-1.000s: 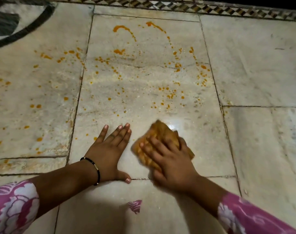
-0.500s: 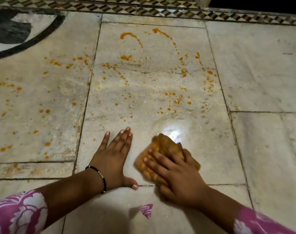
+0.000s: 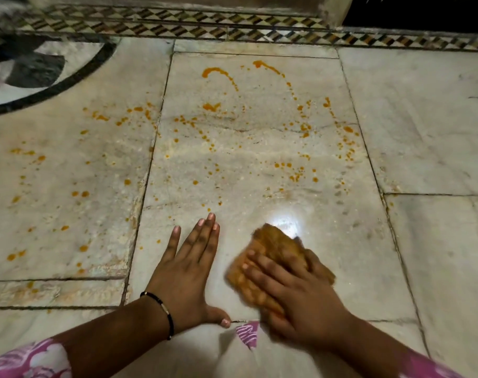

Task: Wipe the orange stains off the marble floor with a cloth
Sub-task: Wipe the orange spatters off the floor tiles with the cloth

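Observation:
Orange stains (image 3: 295, 175) are spattered in drops and streaks over the pale marble floor (image 3: 246, 148), with thick curved smears at the far end (image 3: 218, 72). An orange-brown cloth (image 3: 276, 241) lies bunched on the near part of the central slab. My right hand (image 3: 295, 296) presses down on it with fingers spread across its top, slightly blurred. My left hand (image 3: 188, 271) lies flat on the floor just left of the cloth, fingers straight, a black bracelet on the wrist.
More orange drops (image 3: 79, 193) dot the slab to the left. A patterned tile border (image 3: 232, 28) runs along the far edge. A black curved inlay (image 3: 55, 85) sits at the far left. A bright light reflection (image 3: 285, 221) shines just beyond the cloth.
The view has tilted, so the floor sits lower in frame. My right hand and the cloth have slid a little to the right and are blurred. My left hand stays planted.

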`<state>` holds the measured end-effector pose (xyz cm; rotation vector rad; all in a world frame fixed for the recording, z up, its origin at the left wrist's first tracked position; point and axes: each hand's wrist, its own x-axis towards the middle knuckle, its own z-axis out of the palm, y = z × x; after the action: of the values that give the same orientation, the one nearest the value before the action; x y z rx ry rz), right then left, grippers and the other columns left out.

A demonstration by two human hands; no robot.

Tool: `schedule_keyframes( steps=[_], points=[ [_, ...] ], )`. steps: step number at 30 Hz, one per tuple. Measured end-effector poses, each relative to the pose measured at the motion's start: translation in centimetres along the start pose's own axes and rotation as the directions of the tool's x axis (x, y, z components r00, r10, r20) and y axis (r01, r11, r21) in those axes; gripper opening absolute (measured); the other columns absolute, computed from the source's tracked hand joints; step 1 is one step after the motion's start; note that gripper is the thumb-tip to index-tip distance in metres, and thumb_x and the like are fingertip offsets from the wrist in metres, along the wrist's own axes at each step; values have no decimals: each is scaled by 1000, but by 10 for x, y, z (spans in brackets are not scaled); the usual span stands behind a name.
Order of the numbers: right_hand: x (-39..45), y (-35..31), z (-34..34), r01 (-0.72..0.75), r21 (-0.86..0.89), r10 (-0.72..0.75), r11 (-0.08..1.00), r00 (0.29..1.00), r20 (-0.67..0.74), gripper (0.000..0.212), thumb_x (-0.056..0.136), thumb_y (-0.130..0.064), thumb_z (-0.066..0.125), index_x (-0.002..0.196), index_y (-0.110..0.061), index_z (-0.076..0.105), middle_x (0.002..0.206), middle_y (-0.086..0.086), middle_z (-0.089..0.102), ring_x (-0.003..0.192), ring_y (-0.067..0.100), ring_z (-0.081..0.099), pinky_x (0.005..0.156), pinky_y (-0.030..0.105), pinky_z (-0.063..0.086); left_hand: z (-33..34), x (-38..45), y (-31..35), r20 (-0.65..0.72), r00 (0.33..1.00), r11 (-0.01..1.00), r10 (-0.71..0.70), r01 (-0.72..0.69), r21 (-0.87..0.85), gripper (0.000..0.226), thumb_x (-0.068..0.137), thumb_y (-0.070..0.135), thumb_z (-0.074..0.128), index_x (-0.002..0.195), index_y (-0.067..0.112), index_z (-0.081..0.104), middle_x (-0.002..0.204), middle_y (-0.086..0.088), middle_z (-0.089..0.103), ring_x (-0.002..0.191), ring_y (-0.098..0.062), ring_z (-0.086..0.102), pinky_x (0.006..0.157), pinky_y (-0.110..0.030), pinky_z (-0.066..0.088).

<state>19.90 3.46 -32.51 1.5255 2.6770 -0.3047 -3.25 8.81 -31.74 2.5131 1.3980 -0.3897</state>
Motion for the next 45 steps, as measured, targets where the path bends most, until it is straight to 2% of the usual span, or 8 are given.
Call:
schedule_keyframes(
  steps=[7, 15, 22, 28, 31, 36, 41, 45],
  points=[
    [9, 94, -11, -590, 26, 590, 807, 803, -80, 75, 80, -63, 22, 149, -37, 9, 158, -5, 16, 140, 33, 22, 104, 56, 13, -17, 29, -1, -50, 998, 994, 46, -51, -100, 136, 51, 97, 29, 137, 16, -37, 149, -3, -37, 139, -17, -31, 111, -46, -20],
    [-39, 56, -1, -244, 1, 244, 970, 969, -36, 71, 78, -54, 40, 146, -34, 29, 151, -7, 32, 132, 24, 41, 106, 52, 21, -22, 77, 24, 37, 993, 993, 114, -114, -13, 138, 54, 95, 37, 135, 12, -39, 144, -5, -45, 134, -18, -38, 112, -48, -22],
    [15, 132, -21, -755, 93, 761, 649, 645, -73, 79, 76, -60, 16, 149, -32, 12, 159, 0, 16, 142, 29, 15, 108, 60, 13, -28, 80, 29, 97, 995, 999, 30, -33, 37, 148, 45, 97, 39, 131, 9, -43, 135, -7, -54, 130, -21, -44, 109, -51, -25],
    [13, 58, -10, -291, 18, 292, 957, 955, -46, 71, 79, -54, 33, 147, -33, 26, 151, -4, 35, 134, 30, 37, 107, 57, 14, -26, 74, 28, 126, 992, 1000, -13, 12, 13, 146, 46, 98, 36, 133, 9, -41, 141, -8, -49, 130, -20, -43, 110, -50, -24],
    [-35, 81, -8, -359, 9, 359, 933, 932, -44, 70, 78, -55, 38, 145, -35, 31, 149, -7, 37, 131, 27, 42, 102, 52, 25, -26, 73, 28, 138, 990, 1000, -26, 26, -2, 146, 46, 98, 37, 132, 10, -42, 140, -7, -49, 129, -19, -43, 109, -50, -25],
    [30, 137, -29, -703, 96, 708, 705, 705, -37, 74, 80, -57, 24, 149, -35, 13, 159, -4, 13, 143, 26, 9, 106, 59, 16, -32, 75, 31, 138, 990, 999, -26, 22, 26, 148, 45, 97, 39, 131, 9, -43, 140, -9, -49, 128, -21, -44, 109, -51, -25],
    [81, 74, -23, -280, 11, 280, 960, 960, -3, 74, 78, -55, 25, 148, -34, 20, 157, -3, 24, 141, 29, 17, 107, 64, 10, -32, 72, 32, 108, 993, 998, -56, 56, 8, 148, 46, 96, 41, 133, 8, -40, 142, -10, -48, 131, -21, -42, 108, -50, -27],
    [12, 75, -14, -235, -7, 233, 972, 968, -89, 70, 75, -53, 40, 141, -36, 34, 146, -7, 43, 126, 26, 41, 95, 58, 33, -30, 70, 31, 103, 992, 997, -70, 72, -12, 149, 46, 96, 42, 133, 8, -40, 142, -9, -48, 132, -22, -41, 109, -50, -24]
  ],
)
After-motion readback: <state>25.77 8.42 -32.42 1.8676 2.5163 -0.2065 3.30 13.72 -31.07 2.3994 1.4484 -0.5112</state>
